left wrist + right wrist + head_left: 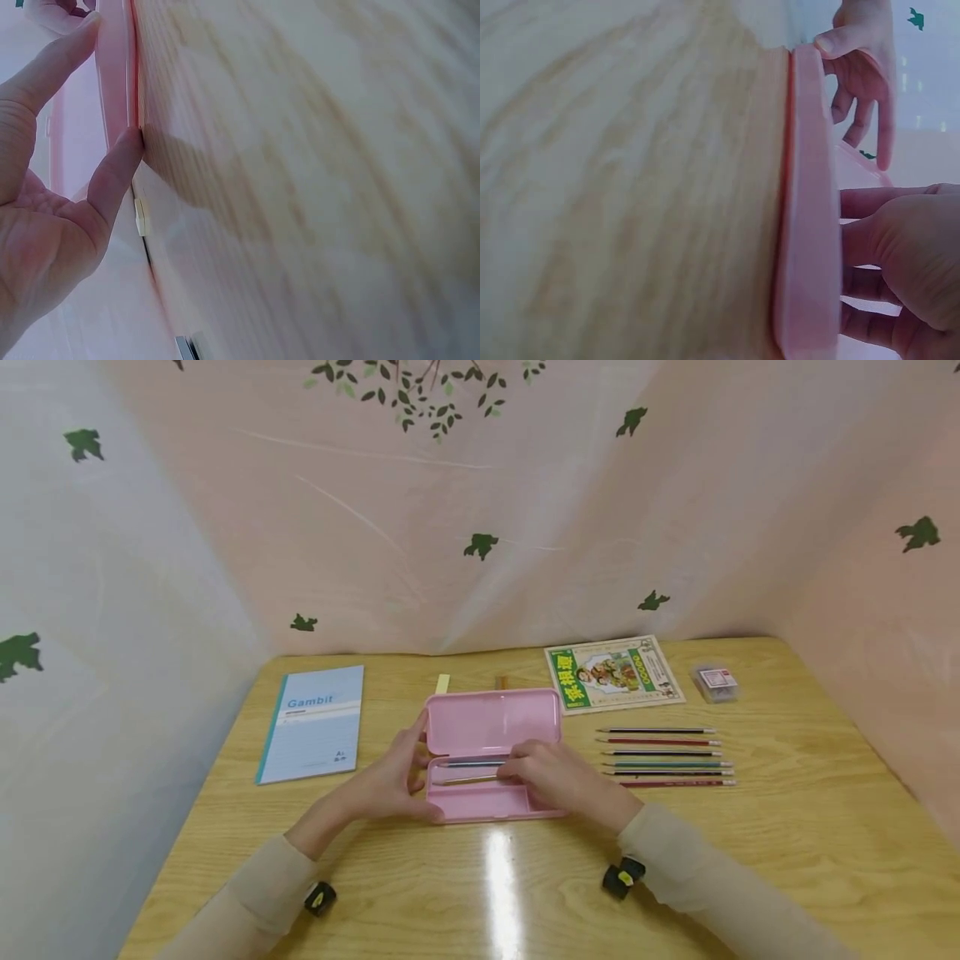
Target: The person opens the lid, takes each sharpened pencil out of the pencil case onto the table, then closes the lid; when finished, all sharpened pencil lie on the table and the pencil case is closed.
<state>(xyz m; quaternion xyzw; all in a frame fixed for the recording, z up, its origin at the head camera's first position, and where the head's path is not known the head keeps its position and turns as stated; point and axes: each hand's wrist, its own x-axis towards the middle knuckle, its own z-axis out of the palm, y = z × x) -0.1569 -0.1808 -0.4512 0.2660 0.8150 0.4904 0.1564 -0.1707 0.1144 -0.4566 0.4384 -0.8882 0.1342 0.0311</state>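
Note:
A pink pencil case (480,806) stands on the table with its lid (491,722) raised toward the back. Inside lie a dark bluish pencil (472,764) and a gold-coloured pencil (468,780). My left hand (386,781) is spread at the case's left end, its thumb touching the near left corner. My right hand (551,772) reaches in over the right half, fingers curled down at the right end of the gold pencil. The case wall hides those fingertips in the right wrist view, where the hand (922,255) shows above the wall.
Several pencils (667,753) lie in a row right of the case. Behind them are an illustrated booklet (615,675) and a small clear box (716,683). At left lies a blue notebook (318,727). A yellow strip (443,682) and a brown item (502,682) show behind the lid.

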